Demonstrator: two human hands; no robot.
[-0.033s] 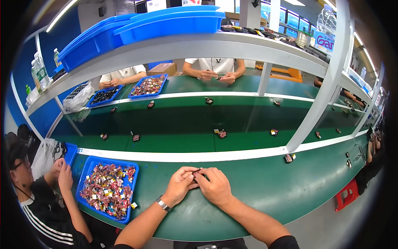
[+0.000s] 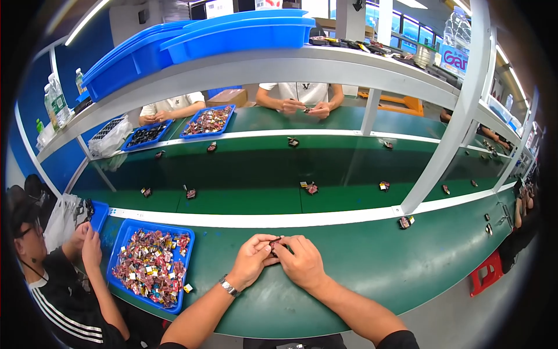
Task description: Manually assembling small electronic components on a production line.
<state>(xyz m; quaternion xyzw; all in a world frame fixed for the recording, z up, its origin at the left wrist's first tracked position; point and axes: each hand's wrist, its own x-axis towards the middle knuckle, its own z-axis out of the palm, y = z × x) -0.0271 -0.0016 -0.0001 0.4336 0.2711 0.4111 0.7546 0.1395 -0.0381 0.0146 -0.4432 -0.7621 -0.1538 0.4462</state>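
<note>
My left hand (image 2: 253,259) is closed around a small dark part with reddish bits (image 2: 274,246), over the green worktop. The fingers of my right hand (image 2: 301,260) press onto the same part from the other side and cover much of it, so its exact kind stays hidden. To the left of my hands stands a blue tray (image 2: 190,256), heaped with small reddish pieces bearing white and yellow tags (image 2: 148,264). A similar black and reddish part (image 2: 405,222) rests on the worktop to the right, by the white rail.
Beyond the white rail (image 2: 250,220), several small parts lie spaced along a green belt (image 2: 250,198). A slanted white post (image 2: 437,139) rises at the right. Blue bins (image 2: 238,36) sit on the shelf above. A co-worker (image 2: 64,291) sits close on the left; others work across the belt.
</note>
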